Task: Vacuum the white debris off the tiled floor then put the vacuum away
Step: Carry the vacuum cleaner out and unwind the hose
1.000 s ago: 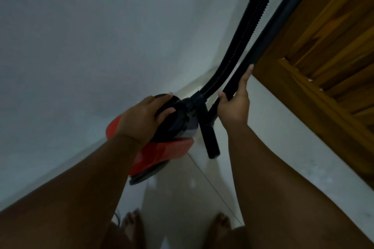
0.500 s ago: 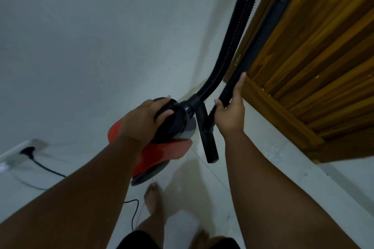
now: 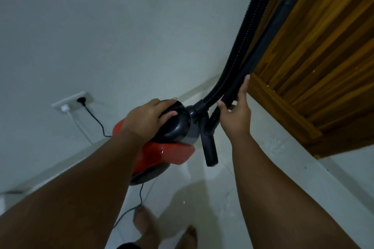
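Near the door (image 3: 323, 66), left hand (image 3: 145, 119) grips vacuum (image 3: 172, 151), right hand (image 3: 235, 119) tube (image 3: 272, 32).

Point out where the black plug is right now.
Head view, left side: the black plug sits in the white outlet low on the wall, beside a white plug; its cord runs right toward the red vacuum body.
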